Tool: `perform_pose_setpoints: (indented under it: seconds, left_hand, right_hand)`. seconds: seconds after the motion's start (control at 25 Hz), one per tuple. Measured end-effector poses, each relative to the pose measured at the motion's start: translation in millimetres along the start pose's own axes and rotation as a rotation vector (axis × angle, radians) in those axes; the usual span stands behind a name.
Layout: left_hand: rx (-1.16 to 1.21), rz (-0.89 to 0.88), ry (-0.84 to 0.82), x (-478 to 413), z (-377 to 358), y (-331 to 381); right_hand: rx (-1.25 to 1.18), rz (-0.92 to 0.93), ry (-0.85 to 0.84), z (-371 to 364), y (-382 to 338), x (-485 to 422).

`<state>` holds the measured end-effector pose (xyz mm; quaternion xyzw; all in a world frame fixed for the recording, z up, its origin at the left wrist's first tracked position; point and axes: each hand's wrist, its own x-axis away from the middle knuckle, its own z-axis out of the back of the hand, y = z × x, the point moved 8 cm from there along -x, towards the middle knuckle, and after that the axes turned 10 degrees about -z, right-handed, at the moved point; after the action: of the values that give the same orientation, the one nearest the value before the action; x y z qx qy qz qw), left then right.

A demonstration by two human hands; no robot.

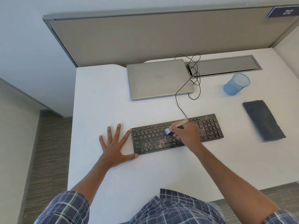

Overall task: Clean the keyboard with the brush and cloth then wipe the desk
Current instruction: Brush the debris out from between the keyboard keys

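A black keyboard (pixel 150 139) lies on the white desk (pixel 100 97), with pale crumbs and dust across its middle keys and number pad. My right hand (pixel 186 135) grips a small brush (pixel 168 131) by its wooden handle, and the brush head touches the keys near the middle of the board. My left hand (pixel 115 146) lies flat on the desk with fingers spread, its index fingertip and thumb touching the keyboard's left edge. A folded dark grey cloth (pixel 263 119) rests on the desk to the right of the keyboard, apart from both hands.
A closed silver laptop (pixel 159 78) sits behind the keyboard. The keyboard's black cable (pixel 192 73) loops toward a grey cable tray (pixel 226 65). A blue mesh cup (pixel 236 84) stands at the right rear. A grey partition (pixel 153 39) backs the desk; floor lies left.
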<state>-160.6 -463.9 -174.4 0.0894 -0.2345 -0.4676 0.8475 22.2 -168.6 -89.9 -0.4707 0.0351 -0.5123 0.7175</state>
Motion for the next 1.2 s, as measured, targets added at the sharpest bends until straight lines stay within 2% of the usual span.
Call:
perform_pose_setpoints:
  seconds: [0.08,0.24,0.56,0.64,0.8,0.88,1.04,1.2]
  left_hand:
    - [-0.002,-0.001,0.0,0.1,-0.4,0.4]
    - [0.006,-0.006,0.0,0.5,0.2,0.5]
    - [0.003,-0.013,0.022,1.3,0.5,0.8]
    - [0.001,-0.016,0.031,1.1,0.3,0.6]
    - [-0.008,-0.012,0.024,0.9,1.2,1.0]
    - [-0.01,-0.01,0.021,1.3,1.3,1.1]
    - [-0.01,-0.011,0.028,1.5,0.9,1.0]
    - [-0.021,-0.012,0.028,1.6,0.9,0.7]
  right_hand:
    - [-0.003,-0.005,-0.001,1.9,7.1,-1.5]
    - [0.175,-0.013,0.14,33.1,25.3,-12.4]
    - [0.299,-0.108,0.322,90.5,36.4,-23.9]
    - [0.288,-0.089,0.317,83.9,30.8,-22.7]
    - [0.124,-0.021,0.116,38.6,13.8,-11.5]
    - [0.113,-0.015,0.092,30.4,13.6,-7.7]
    - [0.145,-0.076,0.145,53.9,31.4,-14.2]
    - [0.305,-0.129,0.321,91.1,44.7,-23.2]
